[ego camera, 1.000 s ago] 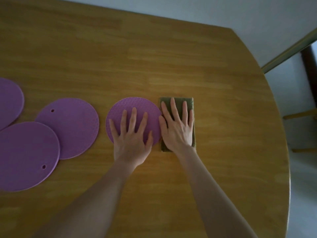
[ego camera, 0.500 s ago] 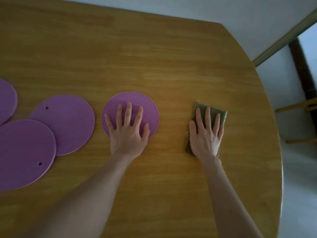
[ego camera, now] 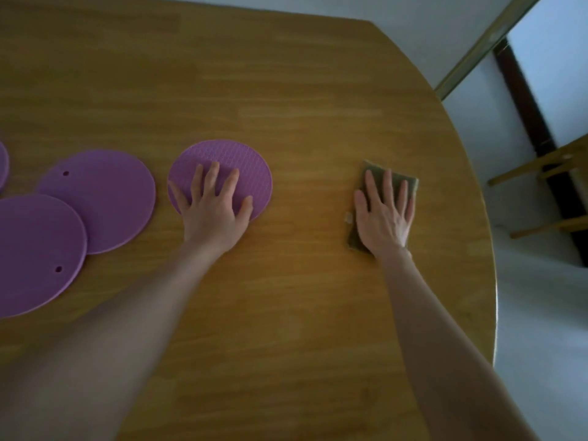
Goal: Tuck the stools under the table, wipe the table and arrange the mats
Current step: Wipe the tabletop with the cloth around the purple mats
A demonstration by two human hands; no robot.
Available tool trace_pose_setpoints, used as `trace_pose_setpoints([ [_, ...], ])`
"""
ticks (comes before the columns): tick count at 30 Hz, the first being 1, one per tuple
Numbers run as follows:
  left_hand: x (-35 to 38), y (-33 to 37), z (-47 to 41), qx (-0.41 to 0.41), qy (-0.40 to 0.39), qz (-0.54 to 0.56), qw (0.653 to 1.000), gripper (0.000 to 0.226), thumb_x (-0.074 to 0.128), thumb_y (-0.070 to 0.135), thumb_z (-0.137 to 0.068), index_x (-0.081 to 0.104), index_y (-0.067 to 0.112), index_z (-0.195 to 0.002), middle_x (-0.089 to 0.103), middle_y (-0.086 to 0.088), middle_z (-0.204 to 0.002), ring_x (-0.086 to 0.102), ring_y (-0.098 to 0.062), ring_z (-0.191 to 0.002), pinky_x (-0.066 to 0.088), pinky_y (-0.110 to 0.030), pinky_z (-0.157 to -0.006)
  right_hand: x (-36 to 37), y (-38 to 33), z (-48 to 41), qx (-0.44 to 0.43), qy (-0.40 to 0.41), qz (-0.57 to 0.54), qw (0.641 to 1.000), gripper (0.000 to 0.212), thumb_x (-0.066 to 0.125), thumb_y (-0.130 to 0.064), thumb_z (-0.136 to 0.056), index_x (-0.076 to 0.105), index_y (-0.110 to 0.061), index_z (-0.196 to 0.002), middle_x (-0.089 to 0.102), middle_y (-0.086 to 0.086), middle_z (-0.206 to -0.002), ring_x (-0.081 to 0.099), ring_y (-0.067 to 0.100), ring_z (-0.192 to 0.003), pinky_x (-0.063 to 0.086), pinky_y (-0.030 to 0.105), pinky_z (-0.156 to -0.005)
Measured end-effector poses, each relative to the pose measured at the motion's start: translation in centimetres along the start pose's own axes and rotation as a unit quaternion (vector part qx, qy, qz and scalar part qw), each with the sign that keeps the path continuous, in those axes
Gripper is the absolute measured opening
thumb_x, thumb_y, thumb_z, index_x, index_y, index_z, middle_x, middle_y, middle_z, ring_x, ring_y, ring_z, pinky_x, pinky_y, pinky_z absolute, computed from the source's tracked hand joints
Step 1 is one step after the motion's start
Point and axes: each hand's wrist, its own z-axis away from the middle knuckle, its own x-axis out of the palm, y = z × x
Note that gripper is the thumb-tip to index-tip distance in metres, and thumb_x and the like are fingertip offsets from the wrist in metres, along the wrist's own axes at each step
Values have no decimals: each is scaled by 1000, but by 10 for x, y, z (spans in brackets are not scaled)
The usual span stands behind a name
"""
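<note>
My left hand (ego camera: 213, 211) lies flat with spread fingers on a small round purple mat (ego camera: 229, 157) near the middle of the wooden table (ego camera: 286, 90). My right hand (ego camera: 383, 218) presses flat on a folded green cloth (ego camera: 353, 238) close to the table's right edge. Two larger purple mats (ego camera: 105, 198) (ego camera: 35, 253) overlap at the left, the near one on top. The edge of another mat (ego camera: 2, 163) shows at the left border. Wooden rungs of a stool (ego camera: 547, 167) show beyond the table's right edge.
The table's curved rim (ego camera: 491, 281) runs down the right side, with pale floor beyond it. A metal-framed door or window edge (ego camera: 477, 49) stands at the upper right. Bare wood lies between my two hands and across the far half of the table.
My right hand has slid the green cloth to the right, away from the small mat and towards the table's edge. My left hand has stayed on the small mat.
</note>
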Motion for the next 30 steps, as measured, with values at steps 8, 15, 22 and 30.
trace_pose_setpoints([
  [8,27,65,94,43,-7,33,998,61,36,50,-86,47,20,-137,31,-15,-151,19,-35,-141,6,-66,-109,17,11,108,-9,-5,2,1000,58,6,-60,-94,2,-41,-149,-7,-10,-158,-12,26,-146,-9,45,-117],
  [15,50,116,129,58,-43,-25,997,63,23,56,-88,36,31,-144,22,-7,-156,14,-32,-143,-5,-62,-110,1,37,47,-76,13,10,997,52,15,-53,-99,12,-40,-149,4,-6,-160,-2,27,-147,-4,43,-118],
  [22,55,116,130,60,-45,-28,997,67,19,59,-86,30,33,-146,15,-4,-158,5,-30,-143,-9,-62,-109,-5,137,65,68,11,-12,998,54,11,-56,-98,0,-42,-149,-3,-6,-160,-8,24,-147,-5,44,-118],
  [30,47,118,134,65,-38,23,997,59,34,51,-86,47,25,-137,29,-10,-153,15,-32,-142,2,-64,-111,19,89,182,-1,-18,-3,1000,56,-6,-58,-90,-15,-43,-143,-17,-11,-154,-19,24,-144,-17,43,-114],
])
